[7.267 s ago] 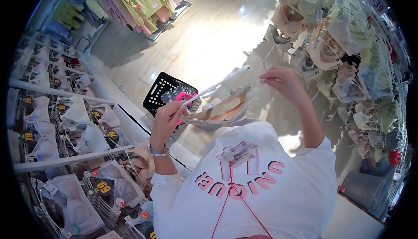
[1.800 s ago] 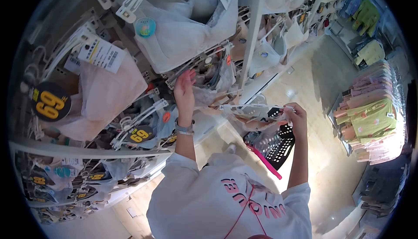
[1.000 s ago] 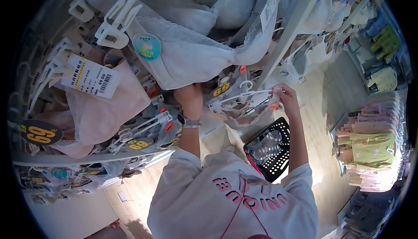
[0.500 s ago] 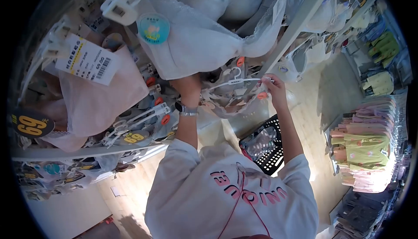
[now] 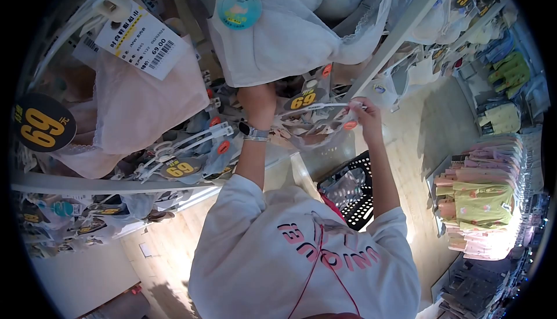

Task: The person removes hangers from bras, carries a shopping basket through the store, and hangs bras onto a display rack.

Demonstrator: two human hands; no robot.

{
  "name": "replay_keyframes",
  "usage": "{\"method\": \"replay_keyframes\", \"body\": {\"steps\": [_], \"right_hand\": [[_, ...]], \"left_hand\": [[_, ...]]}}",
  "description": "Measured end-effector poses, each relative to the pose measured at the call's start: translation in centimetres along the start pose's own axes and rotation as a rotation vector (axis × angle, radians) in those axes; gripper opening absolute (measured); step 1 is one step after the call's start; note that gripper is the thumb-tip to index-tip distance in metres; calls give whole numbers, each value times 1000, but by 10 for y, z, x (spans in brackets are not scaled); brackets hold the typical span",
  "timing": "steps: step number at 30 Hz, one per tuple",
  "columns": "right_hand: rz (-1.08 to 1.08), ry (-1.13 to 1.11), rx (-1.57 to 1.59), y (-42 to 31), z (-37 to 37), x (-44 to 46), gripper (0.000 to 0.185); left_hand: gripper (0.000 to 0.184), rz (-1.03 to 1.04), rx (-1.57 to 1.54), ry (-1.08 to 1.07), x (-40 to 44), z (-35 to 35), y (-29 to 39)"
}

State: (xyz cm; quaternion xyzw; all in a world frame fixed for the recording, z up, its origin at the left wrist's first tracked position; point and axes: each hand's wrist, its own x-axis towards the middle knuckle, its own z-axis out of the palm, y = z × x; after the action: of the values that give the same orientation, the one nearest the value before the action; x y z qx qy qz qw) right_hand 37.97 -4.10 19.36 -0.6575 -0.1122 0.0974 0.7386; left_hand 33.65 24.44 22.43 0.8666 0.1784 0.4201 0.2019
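My right hand (image 5: pixel 366 116) pinches the right end of a white plastic hanger (image 5: pixel 332 106). A pale lace-edged bra (image 5: pixel 313 141) hangs from it, with an orange size tag (image 5: pixel 349 125) near my fingers. My left hand (image 5: pixel 257 103), a watch (image 5: pixel 246 128) on its wrist, reaches up beneath a large white bra (image 5: pixel 278 46). Its fingers are hidden behind that bra, so whether they grip anything does not show. A round black price tag marked 69 (image 5: pixel 304 99) sits just above the hanger, between my hands.
A pink bra (image 5: pixel 145 98) with a paper price label (image 5: pixel 139 43) hangs at left. More bras crowd the rack around a metal bar (image 5: pixel 400 34). Below stands a black perforated basket (image 5: pixel 362 194) holding plastic-wrapped goods. Pink and green garments (image 5: pixel 481 203) hang at right.
The view has shifted slightly, so the upper bras sit further right. The round 69 tag now shows above the hanger, where its hook was visible before. My right hand still holds the hanger's end.
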Motion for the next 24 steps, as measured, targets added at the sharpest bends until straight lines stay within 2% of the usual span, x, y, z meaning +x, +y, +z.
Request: {"method": "replay_keyframes", "body": {"steps": [3, 6, 12, 18, 21, 24], "right_hand": [[-30, 65, -5, -23, -15, 7, 16], [-64, 101, 16, -28, -22, 17, 15], [-113, -4, 113, -41, -2, 24, 14], [-92, 31, 150, -48, 7, 30, 16], [-82, -8, 139, -54, 7, 31, 15], [-82, -22, 130, -58, 6, 32, 16]], "left_hand": [[26, -52, 22, -18, 2, -3, 4], [25, -20, -7, -19, -1, -7, 3], [26, -18, -82, -183, 0, -17, -1], [30, 210, -248, -104, -17, -52, 6], [28, 168, -419, -231, -30, -49, -6], [23, -42, -671, -196, -40, -45, -4]]}}
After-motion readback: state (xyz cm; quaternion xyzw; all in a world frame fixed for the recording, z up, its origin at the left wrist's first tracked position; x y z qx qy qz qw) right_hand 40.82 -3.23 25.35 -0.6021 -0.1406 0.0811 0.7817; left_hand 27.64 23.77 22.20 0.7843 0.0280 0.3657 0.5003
